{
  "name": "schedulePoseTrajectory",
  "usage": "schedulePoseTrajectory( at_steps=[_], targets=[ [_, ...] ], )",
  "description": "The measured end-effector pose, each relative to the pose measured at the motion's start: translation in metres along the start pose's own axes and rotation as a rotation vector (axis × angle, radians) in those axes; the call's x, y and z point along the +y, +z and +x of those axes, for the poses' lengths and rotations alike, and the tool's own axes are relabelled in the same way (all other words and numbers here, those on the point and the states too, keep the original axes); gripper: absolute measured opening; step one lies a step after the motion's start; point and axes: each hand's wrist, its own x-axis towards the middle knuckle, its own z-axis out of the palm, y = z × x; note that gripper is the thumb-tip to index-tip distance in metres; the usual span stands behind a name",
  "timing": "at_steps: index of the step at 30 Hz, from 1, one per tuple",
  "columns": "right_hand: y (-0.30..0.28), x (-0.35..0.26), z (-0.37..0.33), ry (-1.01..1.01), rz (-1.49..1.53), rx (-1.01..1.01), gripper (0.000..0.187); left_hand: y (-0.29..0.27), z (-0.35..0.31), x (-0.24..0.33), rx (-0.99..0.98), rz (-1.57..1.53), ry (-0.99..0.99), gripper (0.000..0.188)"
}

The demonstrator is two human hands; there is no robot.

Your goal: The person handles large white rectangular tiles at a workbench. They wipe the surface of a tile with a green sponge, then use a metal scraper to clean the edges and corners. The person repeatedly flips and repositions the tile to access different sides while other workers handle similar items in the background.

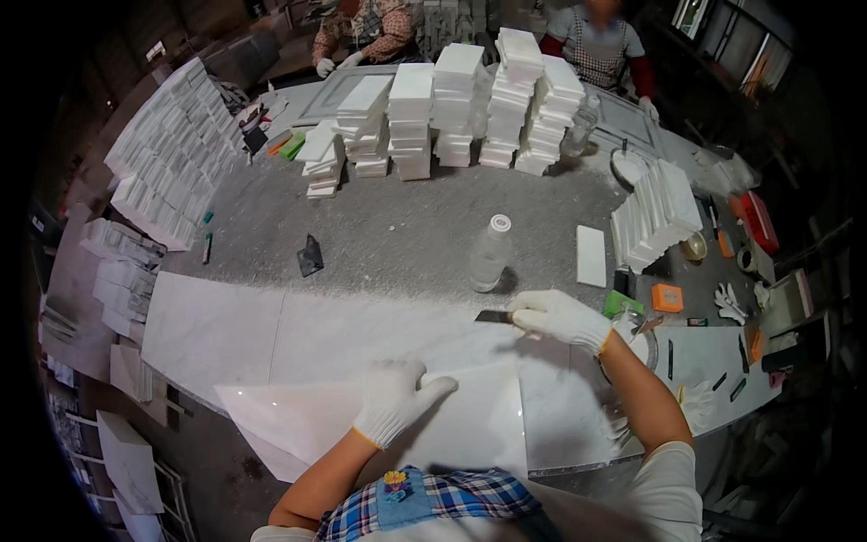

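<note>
My left hand (399,396), in a white knitted glove, lies flat with its thumb spread on a glossy white stone slab (483,420). This slab has a slanted left edge and rests over larger pale sheets (334,316) at the near side of the table. In my right hand (562,318), gloved the same way, is a scraper (492,317) with a dark, flat blade pointing left. The blade is above the pale sheet, beyond the slab's far edge; whether it touches is unclear. Just behind it stands a clear plastic bottle (490,255) with a white cap.
Stacks of white tiles (411,117) line the far side, with more at left (172,154) and right (659,212). A single tile (591,256), an orange box (666,298) and a round container (641,348) lie near my right arm. Two co-workers stand beyond the table.
</note>
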Motion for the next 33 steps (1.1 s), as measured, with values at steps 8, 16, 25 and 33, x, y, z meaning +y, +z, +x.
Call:
schedulePoseTrajectory(
  at_steps=[8,16,25,33],
  targets=[
    [0.008,0.033,0.017,-0.147,-0.06,-0.091,0.029,0.009,-0.001,-0.003,0.082,-0.023,0.024,0.056],
    [0.014,0.012,0.024,0.075,0.015,-0.293,0.025,0.015,0.0,-0.013,0.171,0.078,0.153,0.054],
    [0.005,0.029,0.024,0.022,-0.054,-0.396,0.036,0.023,0.001,-0.017,0.188,-0.052,0.169,0.049],
    [0.0,0.031,0.022,-0.003,-0.049,-0.439,0.038,0.015,0.001,-0.011,0.196,0.08,0.158,0.048]
  ],
)
